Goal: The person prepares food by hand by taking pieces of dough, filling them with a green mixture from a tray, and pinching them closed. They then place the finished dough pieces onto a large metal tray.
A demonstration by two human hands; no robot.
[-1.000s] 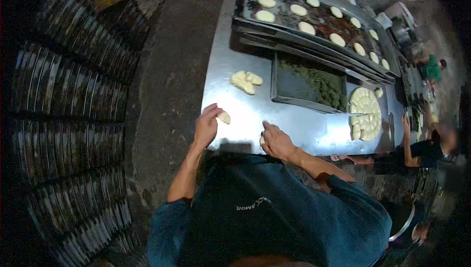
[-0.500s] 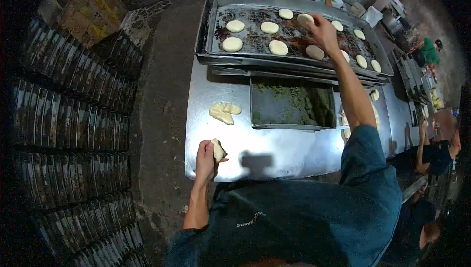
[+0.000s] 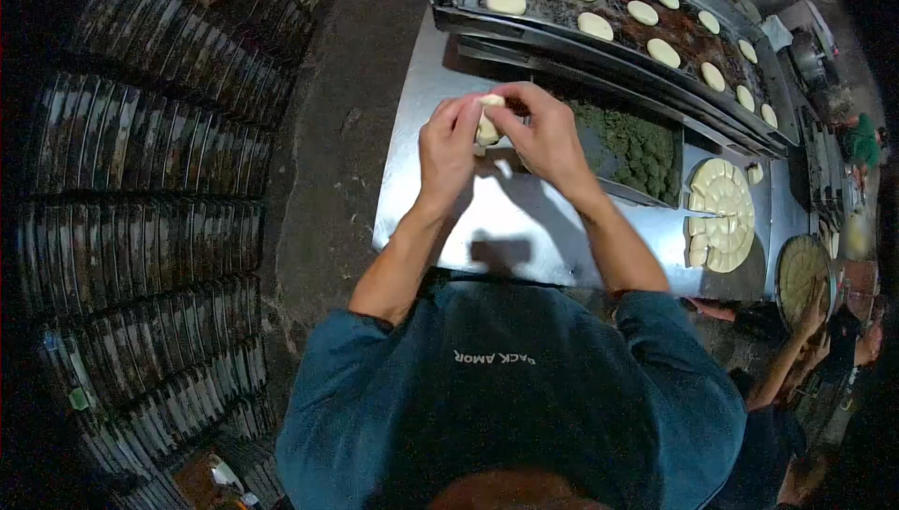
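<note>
Above the metal table (image 3: 468,229), a piece of pale dough (image 3: 488,126) is pinched between both hands. My left hand (image 3: 448,149) grips it from the left, and my right hand (image 3: 546,138) from the right, thumbs and fingertips meeting at its top. A darker patch shows on the dough's lower part, too small to make out. Just behind my right hand lies a shallow pan with crumbly green filling (image 3: 637,149), partly hidden by that hand. Beyond it, flattened dough rounds (image 3: 596,27) sit in rows on a dark baking tray (image 3: 543,18).
More trays (image 3: 599,74) are stacked under the top one. A dough disc cut into portions (image 3: 719,220) lies on the table's right. Farther right, a co-worker's hand (image 3: 813,309) touches a round pan of dough (image 3: 798,271). Tall stacks of baking trays (image 3: 154,135) stand at left.
My right hand has left the baking tray, where the round it held now lies, and come back to my left hand. Both now hold the dough piece. The view has shifted right.
</note>
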